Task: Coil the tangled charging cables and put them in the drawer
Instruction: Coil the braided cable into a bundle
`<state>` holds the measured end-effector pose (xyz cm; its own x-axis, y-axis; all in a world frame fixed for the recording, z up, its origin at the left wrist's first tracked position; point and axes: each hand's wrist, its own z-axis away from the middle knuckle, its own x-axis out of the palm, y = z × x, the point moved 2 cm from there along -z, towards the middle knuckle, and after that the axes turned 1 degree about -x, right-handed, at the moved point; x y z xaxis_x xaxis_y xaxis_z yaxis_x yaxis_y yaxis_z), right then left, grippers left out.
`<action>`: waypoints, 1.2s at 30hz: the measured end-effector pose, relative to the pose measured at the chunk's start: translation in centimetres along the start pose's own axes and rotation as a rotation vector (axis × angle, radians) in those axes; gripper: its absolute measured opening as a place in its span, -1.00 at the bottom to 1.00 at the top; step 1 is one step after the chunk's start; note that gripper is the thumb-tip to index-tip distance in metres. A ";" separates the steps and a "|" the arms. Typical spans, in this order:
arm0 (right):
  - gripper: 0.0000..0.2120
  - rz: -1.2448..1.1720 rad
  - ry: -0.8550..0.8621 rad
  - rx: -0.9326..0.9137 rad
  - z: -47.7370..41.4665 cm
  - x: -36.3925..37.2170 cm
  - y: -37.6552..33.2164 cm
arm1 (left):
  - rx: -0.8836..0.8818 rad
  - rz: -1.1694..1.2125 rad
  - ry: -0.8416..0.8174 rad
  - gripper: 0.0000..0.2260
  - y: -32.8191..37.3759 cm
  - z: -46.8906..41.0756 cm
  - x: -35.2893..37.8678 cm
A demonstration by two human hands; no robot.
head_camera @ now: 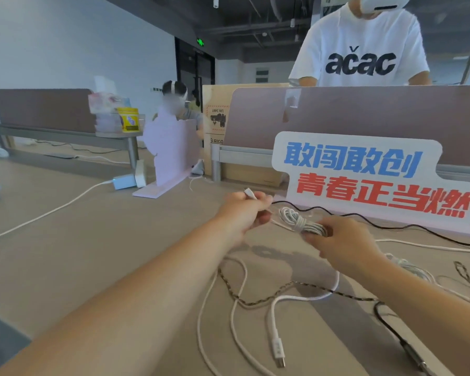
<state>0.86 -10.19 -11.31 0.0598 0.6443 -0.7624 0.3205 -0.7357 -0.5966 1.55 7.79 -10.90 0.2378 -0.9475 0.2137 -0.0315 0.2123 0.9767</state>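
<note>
Holding a coiled white cable (300,221) above the tabletop (120,240): right hand (342,244), fingers curled round the bundle; left hand (242,211), fingers pinching its plug end (249,194). Loose cables (276,321) sprawl on the tabletop beneath.

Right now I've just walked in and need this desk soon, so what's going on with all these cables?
A person is partway through coiling a white cable. The right hand grips the wound bundle above the desk, while the left hand pinches its plug end. More cables lie uncoiled and crossing on the desk: a loose white cable, a braided cable and a black cable running past the sign. No drawer is in view.
</note>
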 end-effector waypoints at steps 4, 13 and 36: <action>-0.77 0.083 -0.110 -0.007 -3.1 5.0 -2.6 | -0.051 -0.037 0.118 -0.91 0.0 -2.3 -6.9; -0.75 -0.024 -0.087 0.044 -8.9 12.6 -6.5 | -0.010 -0.048 0.430 -0.55 -2.8 -5.8 -15.6; -0.77 0.267 -0.240 -0.373 6.1 5.5 -5.1 | 0.487 -1.226 -0.025 -0.73 -3.9 7.7 -10.0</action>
<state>-6.19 -4.16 -13.97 -0.0187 0.3462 -0.9380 0.6415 -0.7154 -0.2769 -8.22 14.60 -16.73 0.3444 -0.4675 -0.8142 -0.1554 -0.8836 0.4416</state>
